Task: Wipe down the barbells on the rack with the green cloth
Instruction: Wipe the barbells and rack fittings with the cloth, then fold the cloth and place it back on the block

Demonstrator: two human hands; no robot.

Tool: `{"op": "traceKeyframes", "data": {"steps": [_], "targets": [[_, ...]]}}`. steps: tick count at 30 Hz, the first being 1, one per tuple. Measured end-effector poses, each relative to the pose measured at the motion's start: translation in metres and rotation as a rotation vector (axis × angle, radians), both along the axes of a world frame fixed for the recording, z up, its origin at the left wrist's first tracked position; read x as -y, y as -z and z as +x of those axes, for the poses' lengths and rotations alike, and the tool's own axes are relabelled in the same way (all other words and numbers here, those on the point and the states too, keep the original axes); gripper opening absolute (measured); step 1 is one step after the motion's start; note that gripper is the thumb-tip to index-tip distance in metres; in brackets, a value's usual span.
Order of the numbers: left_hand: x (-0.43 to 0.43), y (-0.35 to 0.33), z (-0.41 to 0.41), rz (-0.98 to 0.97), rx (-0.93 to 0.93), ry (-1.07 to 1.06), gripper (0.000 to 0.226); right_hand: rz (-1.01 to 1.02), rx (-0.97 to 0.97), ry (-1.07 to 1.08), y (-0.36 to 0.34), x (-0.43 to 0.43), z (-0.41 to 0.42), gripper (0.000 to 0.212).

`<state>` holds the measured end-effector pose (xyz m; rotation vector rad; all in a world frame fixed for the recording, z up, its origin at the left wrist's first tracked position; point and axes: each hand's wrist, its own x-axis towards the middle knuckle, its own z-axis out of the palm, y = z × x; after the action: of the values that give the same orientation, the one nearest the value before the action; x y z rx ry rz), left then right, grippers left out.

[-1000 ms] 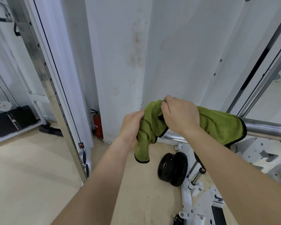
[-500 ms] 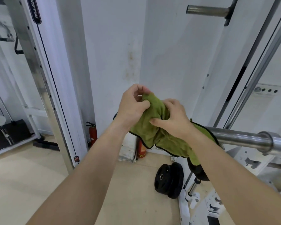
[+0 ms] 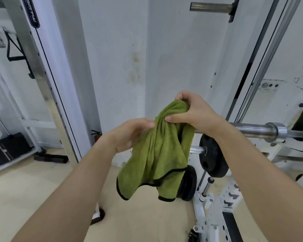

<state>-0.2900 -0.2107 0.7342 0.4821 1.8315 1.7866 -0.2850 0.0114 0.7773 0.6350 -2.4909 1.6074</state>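
The green cloth (image 3: 157,154) with black edging hangs bunched in front of me. My right hand (image 3: 191,110) pinches its top. My left hand (image 3: 129,135) touches its left side with the fingers curled, and its grip on the cloth is unclear. A chrome barbell (image 3: 257,131) lies horizontally on the white rack (image 3: 297,145) at the right, behind my right wrist. The cloth hangs clear of the bar. A lower bar (image 3: 198,150) carries a black weight plate (image 3: 212,158).
More black plates (image 3: 189,184) lean on the floor behind the cloth. A white rack upright (image 3: 47,88) stands at the left, and a steel peg (image 3: 210,7) juts out at the top. A red fire extinguisher (image 3: 97,135) stands by the wall. A weight stack (image 3: 7,151) is at far left.
The cloth has come off the barbell's end. My hands gathered it, and now it hangs down from my right hand. The view has tilted upward.
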Motion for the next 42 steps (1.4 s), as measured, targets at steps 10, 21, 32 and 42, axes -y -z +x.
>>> {"op": "traceKeyframes", "data": {"steps": [10, 21, 32, 42], "targets": [[0.011, 0.030, 0.034, -0.221, -0.187, -0.090, 0.019, 0.759, 0.074, 0.175, 0.006, 0.021, 0.048, 0.055], [-0.033, 0.025, 0.111, -0.327, -0.701, -0.435, 0.020, 0.149, 0.412, -0.061, 0.085, -0.029, 0.131, 0.037], [-0.030, 0.040, 0.164, -0.418, -0.680, -0.841, 0.024, 0.107, 0.607, 0.007, 0.216, -0.097, 0.201, 0.022], [0.012, 0.037, 0.171, -0.434, -0.464, -0.857, 0.040, 0.119, 0.541, 0.214, 0.198, -0.096, 0.209, 0.032]]}}
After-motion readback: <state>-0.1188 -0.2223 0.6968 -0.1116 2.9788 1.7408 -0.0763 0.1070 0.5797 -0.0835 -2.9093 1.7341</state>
